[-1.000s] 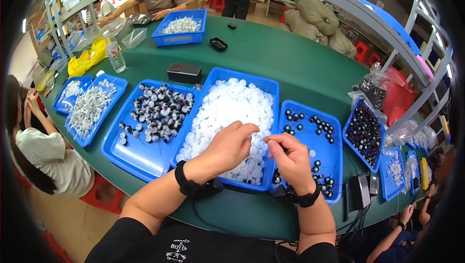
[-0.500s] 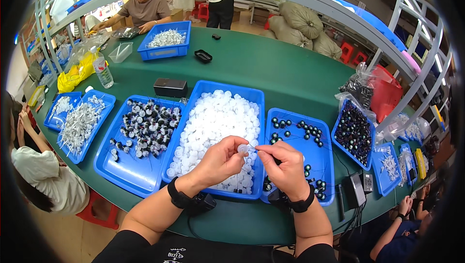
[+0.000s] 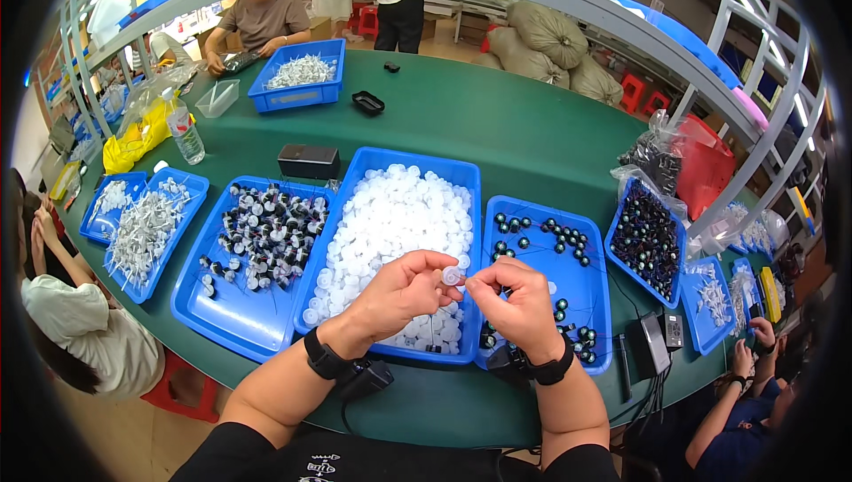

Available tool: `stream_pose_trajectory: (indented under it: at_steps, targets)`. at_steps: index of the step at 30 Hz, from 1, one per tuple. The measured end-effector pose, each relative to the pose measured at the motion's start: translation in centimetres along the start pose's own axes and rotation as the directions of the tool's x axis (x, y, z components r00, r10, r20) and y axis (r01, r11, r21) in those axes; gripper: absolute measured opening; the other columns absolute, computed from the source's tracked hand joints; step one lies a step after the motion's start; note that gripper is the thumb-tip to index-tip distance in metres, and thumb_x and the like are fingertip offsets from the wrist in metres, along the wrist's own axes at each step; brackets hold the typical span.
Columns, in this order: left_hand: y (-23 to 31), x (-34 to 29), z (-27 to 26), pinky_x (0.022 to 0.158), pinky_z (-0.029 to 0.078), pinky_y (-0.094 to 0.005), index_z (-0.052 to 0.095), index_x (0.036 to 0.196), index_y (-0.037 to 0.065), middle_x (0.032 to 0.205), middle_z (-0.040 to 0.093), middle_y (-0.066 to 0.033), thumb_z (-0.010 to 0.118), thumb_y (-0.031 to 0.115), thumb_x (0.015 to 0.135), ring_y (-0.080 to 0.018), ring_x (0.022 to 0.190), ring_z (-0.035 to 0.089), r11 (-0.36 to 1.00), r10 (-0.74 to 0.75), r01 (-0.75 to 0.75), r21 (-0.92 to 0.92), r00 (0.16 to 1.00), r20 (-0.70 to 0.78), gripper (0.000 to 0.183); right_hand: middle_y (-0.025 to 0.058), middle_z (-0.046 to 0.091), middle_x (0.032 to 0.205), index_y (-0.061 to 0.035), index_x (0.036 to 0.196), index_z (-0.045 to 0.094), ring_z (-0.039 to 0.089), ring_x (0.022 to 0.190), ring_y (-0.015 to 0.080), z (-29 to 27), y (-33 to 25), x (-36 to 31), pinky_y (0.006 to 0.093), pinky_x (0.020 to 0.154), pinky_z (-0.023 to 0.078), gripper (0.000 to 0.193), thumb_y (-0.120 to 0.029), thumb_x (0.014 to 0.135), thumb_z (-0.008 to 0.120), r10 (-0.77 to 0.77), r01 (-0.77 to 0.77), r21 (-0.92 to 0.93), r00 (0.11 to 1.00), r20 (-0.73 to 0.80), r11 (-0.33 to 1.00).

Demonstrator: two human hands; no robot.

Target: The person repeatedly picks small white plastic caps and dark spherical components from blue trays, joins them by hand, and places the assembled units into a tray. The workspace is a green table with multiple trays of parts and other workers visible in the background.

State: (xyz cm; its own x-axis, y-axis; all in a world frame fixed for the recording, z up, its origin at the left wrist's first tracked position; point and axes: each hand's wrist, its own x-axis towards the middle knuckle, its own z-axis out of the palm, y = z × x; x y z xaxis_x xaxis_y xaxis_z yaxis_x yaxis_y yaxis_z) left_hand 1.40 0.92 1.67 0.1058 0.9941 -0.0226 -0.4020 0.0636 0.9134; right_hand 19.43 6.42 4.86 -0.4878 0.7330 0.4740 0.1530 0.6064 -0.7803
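My left hand [image 3: 404, 296] pinches a small translucent plastic cap [image 3: 452, 276] between thumb and fingertips, above the middle blue tray [image 3: 477, 207]. Beside the cap, my right hand [image 3: 517, 303] has thumb and fingers pressed together; whatever lies in that pinch is too small and covered to name. Heaped in the middle tray are white translucent caps [image 3: 399, 211]. Under and behind my right hand is a blue tray [image 3: 532, 262] with glossy dark round pieces on thin wires [image 3: 568, 238]. Another blue tray [image 3: 226, 313], left of the middle one, holds black-and-white capped pieces with wires [image 3: 266, 225].
White stick-like parts [image 3: 146, 225] fill trays at far left; a water bottle [image 3: 186, 131] stands behind them. A black box [image 3: 309, 161] sits behind the middle trays. At right are a tray of dark wired pieces [image 3: 648, 238] and a grey device [image 3: 652, 347]. Other people sit around the table.
My right hand has shifted slightly down and left, its fingertips still close to the cap. The left hand keeps its pinch on the cap, now a little lower.
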Motion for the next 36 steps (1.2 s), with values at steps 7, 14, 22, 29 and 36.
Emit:
stream_pose_trajectory:
  at_steps: [7,14,22,29,36]
  targets:
    - [0.12,-0.08,0.16,0.078,0.050,-0.0238,0.050,0.126,-0.003,0.103,0.062,-0.0087,0.045,0.010,0.096,-0.0152,0.096,0.063,0.999,-0.012,0.012,0.029,1.000,-0.011,0.034,0.0042,0.057,0.062,-0.0003,0.071,0.066,0.050,0.054,0.0112,-0.06,-0.09,0.00,0.0260,0.050,0.038,0.007,-0.005,0.076,0.069,0.064,-0.065,-0.034,0.998,-0.022,0.997]
    - [0.58,-0.21,0.53,0.077,0.050,-0.0243,0.052,0.125,-0.003,0.104,0.062,-0.0086,0.046,0.009,0.095,-0.0153,0.097,0.063,0.996,-0.017,0.019,0.086,0.999,-0.027,0.034,0.0039,0.056,0.061,-0.0004,0.070,0.066,0.050,0.054,0.0107,-0.15,-0.15,-0.02,0.0260,0.050,0.038,0.007,-0.005,0.076,0.068,0.082,-0.082,-0.025,0.997,-0.010,0.996]
    - [0.50,-0.25,0.52,0.080,0.051,-0.0257,0.053,0.124,-0.003,0.102,0.063,-0.0082,0.046,0.009,0.094,-0.0153,0.096,0.063,0.994,-0.006,0.008,0.110,1.000,-0.022,0.033,0.0040,0.056,0.061,-0.0004,0.070,0.065,0.050,0.055,0.0106,-0.24,-0.40,-0.01,0.0263,0.050,0.038,0.008,-0.005,0.076,0.068,0.101,-0.101,-0.030,0.995,-0.005,0.994]
    - [0.69,-0.39,0.84,0.080,0.050,-0.0253,0.054,0.123,-0.004,0.101,0.063,-0.0091,0.047,0.009,0.094,-0.0150,0.095,0.063,0.992,-0.011,0.014,0.125,1.000,-0.024,0.032,0.0035,0.056,0.061,0.0003,0.072,0.067,0.049,0.056,0.0098,-0.08,-0.51,-0.01,0.0253,0.051,0.037,0.006,-0.004,0.075,0.069,0.074,-0.076,-0.037,0.996,-0.047,0.996]
    - [0.79,-0.30,0.96,0.078,0.051,-0.0246,0.055,0.122,-0.003,0.102,0.064,-0.0094,0.049,0.011,0.095,-0.0144,0.095,0.063,0.994,-0.060,0.063,0.089,0.998,-0.031,0.031,0.0050,0.059,0.061,-0.0015,0.078,0.071,0.052,0.054,0.0110,0.24,-0.15,0.03,0.0250,0.049,0.039,0.005,-0.002,0.073,0.071,-0.124,0.099,-0.193,0.985,-0.122,0.976]
